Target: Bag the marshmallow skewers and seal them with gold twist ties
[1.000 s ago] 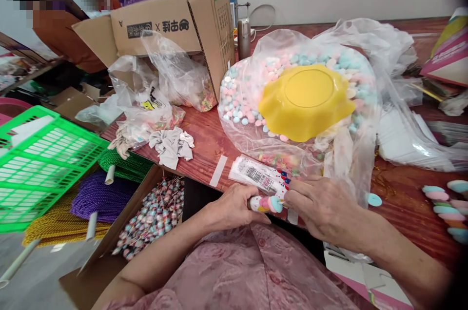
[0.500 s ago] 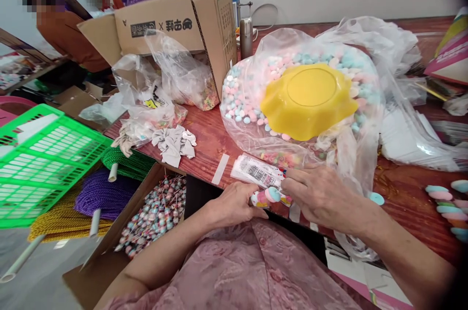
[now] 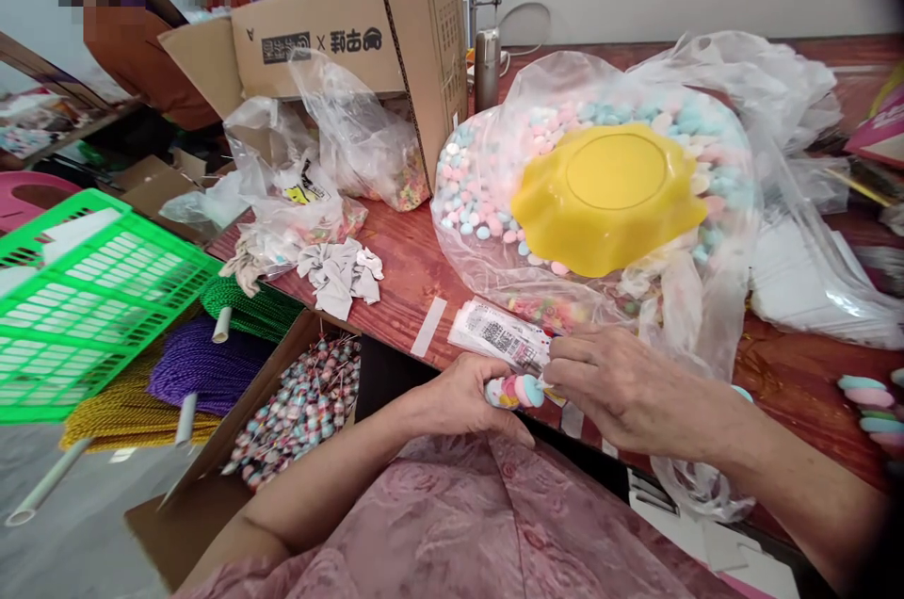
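Low in front of me, my left hand (image 3: 478,396) is wrapped round a short marshmallow stick (image 3: 515,391), a row of pink, blue and white pieces with a patterned part near the fingers. My right hand (image 3: 600,382) has its fingers pinched together at the blue right end of the row. What lies between those fingertips is too small and too hidden to name. Just behind both hands is a fanned stack of printed labels (image 3: 498,335) with black codes. A clear bag (image 3: 480,265) of pastel marshmallows lies beyond, with a yellow wavy-edged bowl (image 3: 611,194) upside down on it.
On my left, an open carton (image 3: 173,477) holds many similar sticks, beside a green basket (image 3: 152,288) and purple cord bundles (image 3: 204,373). A large cardboard box (image 3: 339,24), plastic bags and grey cloths (image 3: 339,274) occupy the table's left. Coloured pieces (image 3: 865,396) lie right. Two people are behind.
The view has shifted slightly. My right fingers have moved from beside the labels onto the end of the marshmallow stick, which now points more level. The left hand keeps its hold.
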Demonstrator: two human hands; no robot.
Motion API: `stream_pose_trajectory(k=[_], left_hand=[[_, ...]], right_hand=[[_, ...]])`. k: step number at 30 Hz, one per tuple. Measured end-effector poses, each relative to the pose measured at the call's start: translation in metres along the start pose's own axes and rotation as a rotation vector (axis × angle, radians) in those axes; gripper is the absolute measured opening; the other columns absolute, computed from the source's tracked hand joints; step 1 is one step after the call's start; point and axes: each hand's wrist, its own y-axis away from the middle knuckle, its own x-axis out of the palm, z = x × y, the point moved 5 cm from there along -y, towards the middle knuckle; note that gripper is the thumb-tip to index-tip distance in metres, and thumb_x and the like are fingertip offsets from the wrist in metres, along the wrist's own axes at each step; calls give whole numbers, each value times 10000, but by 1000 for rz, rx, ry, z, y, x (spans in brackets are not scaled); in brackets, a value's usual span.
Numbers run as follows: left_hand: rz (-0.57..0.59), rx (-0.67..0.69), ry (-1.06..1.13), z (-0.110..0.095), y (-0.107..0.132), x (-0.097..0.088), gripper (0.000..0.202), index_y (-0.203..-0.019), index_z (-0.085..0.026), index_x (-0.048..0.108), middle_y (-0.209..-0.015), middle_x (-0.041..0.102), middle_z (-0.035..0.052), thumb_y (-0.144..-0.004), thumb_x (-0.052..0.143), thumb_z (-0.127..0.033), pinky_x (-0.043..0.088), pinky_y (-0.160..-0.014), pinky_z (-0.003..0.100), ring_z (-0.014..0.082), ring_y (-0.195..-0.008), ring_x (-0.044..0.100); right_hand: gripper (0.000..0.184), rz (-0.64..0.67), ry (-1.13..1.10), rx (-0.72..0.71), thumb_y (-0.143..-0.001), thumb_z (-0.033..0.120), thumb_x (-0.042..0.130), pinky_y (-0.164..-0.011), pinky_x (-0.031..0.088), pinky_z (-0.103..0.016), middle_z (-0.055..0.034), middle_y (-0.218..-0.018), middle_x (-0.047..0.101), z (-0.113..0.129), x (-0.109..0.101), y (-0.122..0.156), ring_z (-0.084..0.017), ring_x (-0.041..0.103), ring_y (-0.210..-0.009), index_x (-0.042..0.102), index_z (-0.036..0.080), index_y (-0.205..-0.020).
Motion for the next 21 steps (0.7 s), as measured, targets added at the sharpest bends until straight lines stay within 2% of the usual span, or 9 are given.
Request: stream_pose_trajectory(k=[4, 7, 10, 16, 21], left_hand=[[36, -45, 26, 0, 0, 5, 446, -846, -146, 686, -783, 588, -31, -567, 899, -421, 457, -733, 245, 147, -777, 537], [100, 17, -147, -4, -4, 9, 405, -884, -144, 699, -794, 604, -25, -631, 866, -412, 450, -730, 250, 160, -786, 544], [124, 81, -329, -8, -7, 9, 340, -939, -145, 687, -841, 629, -18, -697, 829, -336, 438, -739, 248, 169, -809, 561], [3, 80, -585, -10, -1, -2, 390, -1063, -179, 623, -956, 682, 25, -765, 795, -364, 419, -733, 262, 206, -864, 617], [-218, 79, -688, -10, 5, -15, 338, -934, -180, 599, -831, 650, 6, -815, 743, -462, 369, -657, 257, 173, -752, 586]], right_hand=[[213, 56, -56, 11, -874, 37, 434, -610, 237, -310, -19, -761, 563, 3, 0, 3, -146, 458, -669, 547, 179, -762], [191, 70, -29, 9, -812, 23, 469, -596, 214, -309, -13, -756, 568, 3, -1, 1, -141, 449, -647, 556, 181, -749], [193, -8, 97, -10, -782, 12, 473, -602, 234, -306, -22, -748, 567, 0, -7, -2, -153, 465, -654, 563, 178, -746], [257, -164, 385, -100, -887, 51, 413, -695, 339, -337, -42, -771, 576, -4, -16, -3, -200, 514, -717, 621, 188, -822], [190, -216, 439, -44, -950, 143, 464, -723, 372, -342, -56, -840, 612, -15, -21, -1, -203, 555, -776, 644, 181, -901]])
